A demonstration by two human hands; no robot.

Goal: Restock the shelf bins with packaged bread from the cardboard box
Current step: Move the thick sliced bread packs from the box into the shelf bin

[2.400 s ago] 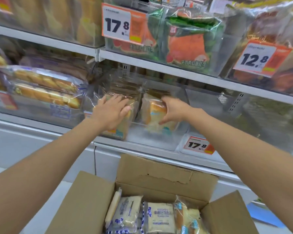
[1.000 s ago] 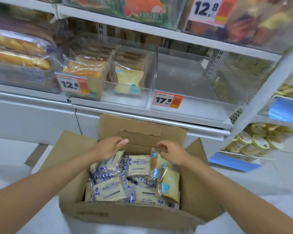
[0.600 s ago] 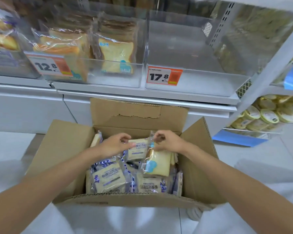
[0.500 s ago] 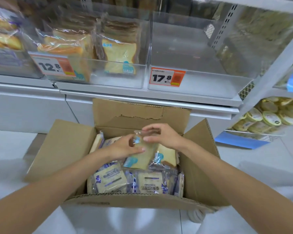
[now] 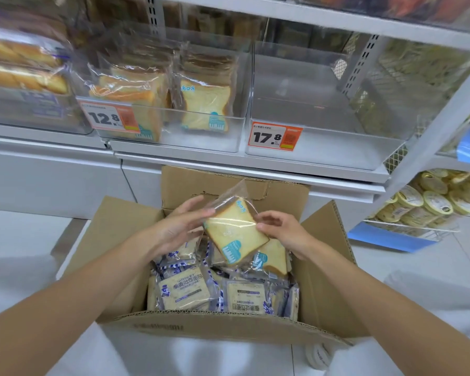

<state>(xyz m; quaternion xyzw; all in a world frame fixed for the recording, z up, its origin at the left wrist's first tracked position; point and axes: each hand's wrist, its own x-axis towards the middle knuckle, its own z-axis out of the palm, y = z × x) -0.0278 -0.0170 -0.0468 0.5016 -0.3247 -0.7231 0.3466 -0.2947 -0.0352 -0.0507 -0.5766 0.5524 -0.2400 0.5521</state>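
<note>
A shop aisle with a pale tiled floor (image 5: 25, 240) and white metal shelving (image 5: 282, 175) fills the view. On the lowest shelf stand clear plastic bins. The middle clear bin (image 5: 174, 142) holds upright clear-wrapped toast loaves, the front one printed with a teal piano-key mark (image 5: 205, 109), and carries an orange and white price tag reading 12.8 (image 5: 107, 118). The clear bin to its right (image 5: 323, 147) shows only its bare floor and an orange and white tag reading 17.8 (image 5: 274, 136). To the far right, a wire rack holds round yellow-lidded tubs (image 5: 423, 204).

On the floor just before the shelf sits an open brown cardboard box (image 5: 201, 328), flaps spread outward. Inside lie flat packs of bread in white and blue wrappers with printed characters (image 5: 185, 291), and at the right another clear-wrapped toast pack with a teal mark (image 5: 272, 260).

Above the box's contents, a clear-wrapped pack of sliced toast bearing a teal piano-key label (image 5: 235, 233) is held tilted between both hands. The left hand (image 5: 178, 227) has its fingers (image 5: 201, 213) stretched along the pack's upper left edge, touching the wrapper. The right hand (image 5: 285, 230) has its fingers (image 5: 265, 226) curled narrowly against the pack's right edge, gripping it.
</note>
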